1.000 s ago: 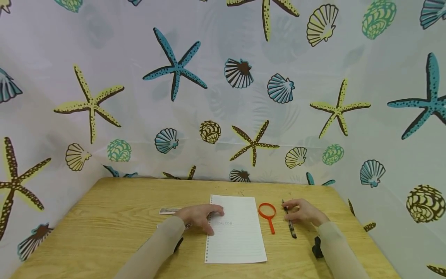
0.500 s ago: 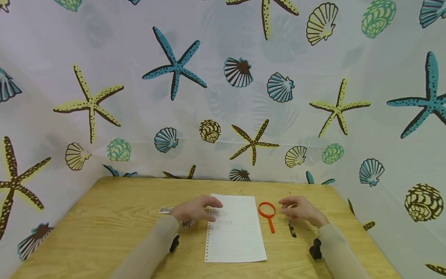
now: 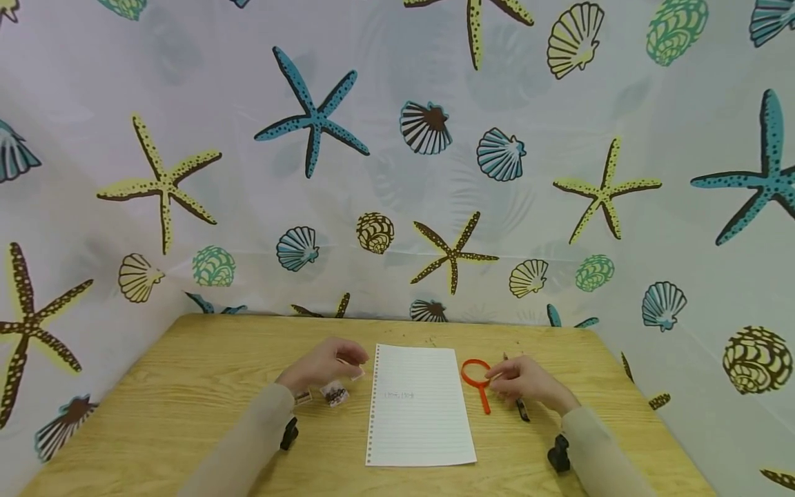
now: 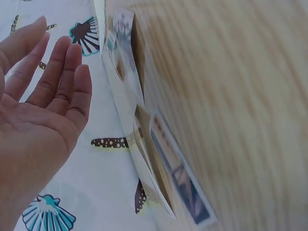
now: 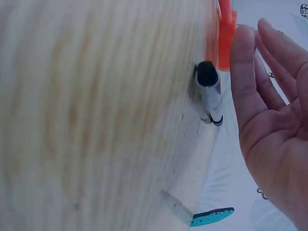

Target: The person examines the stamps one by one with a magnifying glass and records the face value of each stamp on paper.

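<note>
While lined paper (image 3: 424, 421) lies on the wooden table (image 3: 199, 393), the right hand (image 3: 529, 382) — fingers relaxed, gripping nothing — hovers over a dark pen (image 5: 210, 94) beside a red magnifying glass (image 3: 483, 397); the left hand (image 3: 324, 363), loosely bent and empty, hangs above small pictures (image 3: 335, 393); patterned cloth (image 3: 385, 183) rises behind.

High head view, forward and down, with close wrist views along the table (image 3: 186, 373) common to all
</note>
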Demonstrator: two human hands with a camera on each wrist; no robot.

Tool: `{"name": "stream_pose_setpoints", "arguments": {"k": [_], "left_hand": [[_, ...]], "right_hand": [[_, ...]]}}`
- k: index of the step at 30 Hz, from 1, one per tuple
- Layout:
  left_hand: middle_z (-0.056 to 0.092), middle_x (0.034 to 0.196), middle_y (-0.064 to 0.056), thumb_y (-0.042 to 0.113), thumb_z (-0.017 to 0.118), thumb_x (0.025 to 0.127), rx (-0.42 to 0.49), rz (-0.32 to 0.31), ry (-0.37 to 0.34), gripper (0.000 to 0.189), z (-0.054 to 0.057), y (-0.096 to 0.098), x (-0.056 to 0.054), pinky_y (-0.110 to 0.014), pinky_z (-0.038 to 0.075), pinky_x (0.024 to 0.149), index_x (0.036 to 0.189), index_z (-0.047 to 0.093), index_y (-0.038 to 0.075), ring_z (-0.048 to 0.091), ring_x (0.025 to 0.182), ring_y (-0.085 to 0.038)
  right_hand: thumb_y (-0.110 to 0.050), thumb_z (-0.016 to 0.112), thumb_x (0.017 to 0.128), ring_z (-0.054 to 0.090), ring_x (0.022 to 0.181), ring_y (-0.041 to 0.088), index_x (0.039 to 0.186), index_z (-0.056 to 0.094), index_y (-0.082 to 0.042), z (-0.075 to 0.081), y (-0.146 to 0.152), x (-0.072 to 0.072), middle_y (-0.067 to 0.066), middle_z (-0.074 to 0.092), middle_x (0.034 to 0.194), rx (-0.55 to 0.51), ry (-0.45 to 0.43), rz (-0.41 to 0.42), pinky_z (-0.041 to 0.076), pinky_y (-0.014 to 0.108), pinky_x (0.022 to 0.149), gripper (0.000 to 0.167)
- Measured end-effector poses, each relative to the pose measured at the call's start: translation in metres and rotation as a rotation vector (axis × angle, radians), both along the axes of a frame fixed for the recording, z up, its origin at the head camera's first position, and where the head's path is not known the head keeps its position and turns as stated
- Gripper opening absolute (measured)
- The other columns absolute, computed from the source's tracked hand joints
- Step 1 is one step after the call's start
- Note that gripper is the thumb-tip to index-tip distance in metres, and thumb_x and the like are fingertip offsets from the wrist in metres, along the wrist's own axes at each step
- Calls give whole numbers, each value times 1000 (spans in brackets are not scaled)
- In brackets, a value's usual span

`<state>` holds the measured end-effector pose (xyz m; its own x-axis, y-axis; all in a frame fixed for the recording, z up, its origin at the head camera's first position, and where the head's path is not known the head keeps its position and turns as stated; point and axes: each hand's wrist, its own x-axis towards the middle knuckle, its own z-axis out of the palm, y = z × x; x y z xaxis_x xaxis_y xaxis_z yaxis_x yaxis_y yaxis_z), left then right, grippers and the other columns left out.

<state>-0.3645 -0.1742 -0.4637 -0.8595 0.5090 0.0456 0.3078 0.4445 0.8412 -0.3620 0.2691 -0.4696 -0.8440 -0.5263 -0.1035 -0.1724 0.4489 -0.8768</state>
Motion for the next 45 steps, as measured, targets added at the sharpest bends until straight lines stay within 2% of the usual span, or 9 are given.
{"name": "stream_pose_setpoints", "arguments": {"k": [5,8,13,20,25,33,38,45], "left_hand": [[67,112,-17,6,65,93,-37,64,29,25,0,-12,-3,-36,52,85,117,66,-1,61,100,-23],[65,117,-14,7,65,93,-48,103,8,24,0,-17,-4,-38,51,80,116,67,0,59,100,-24],[60,127,-18,5,63,94,-30,123,-39,23,-2,-21,-5,-38,49,69,116,67,0,57,93,-23],[61,128,-17,2,62,93,-82,159,-52,23,-5,-19,-9,-34,48,70,115,69,2,55,94,-22],[64,125,-14,-1,65,90,-117,165,-56,25,-8,-15,-14,-31,47,71,114,70,3,54,94,-21],[65,122,-10,2,69,87,-151,201,-73,22,-13,-9,-19,-36,46,83,109,72,6,53,101,-21],[63,127,-9,5,71,87,-172,211,-84,22,-11,-4,-19,-33,43,78,108,73,8,50,98,-21],[61,129,-14,5,69,88,-176,159,-94,24,-9,-2,-19,-32,40,70,112,71,6,48,93,-22]], "right_hand": [[-9,63,95,71,81,20,121,63,7,0,-5,2,24,70,106,-18,-45,53,60,37,73,31],[-8,63,95,70,80,18,121,63,8,1,-8,4,21,71,104,-7,-60,64,60,35,73,31],[-7,64,94,69,79,16,119,64,9,1,-12,4,17,71,101,5,-72,63,60,34,73,30],[-8,64,94,67,80,14,121,64,8,-1,-14,2,15,71,103,36,-77,93,58,30,73,31],[-9,65,94,66,78,14,120,66,5,-3,-16,1,13,73,99,83,-51,96,57,29,70,29],[-9,68,92,65,73,14,116,68,3,-1,-22,3,14,71,94,126,-11,82,57,30,66,28],[-9,68,91,65,74,16,113,69,3,1,-24,5,16,71,93,137,13,64,58,34,66,25],[-12,71,90,58,63,13,100,70,0,-1,-26,3,9,67,78,212,96,77,54,28,58,16]]}}
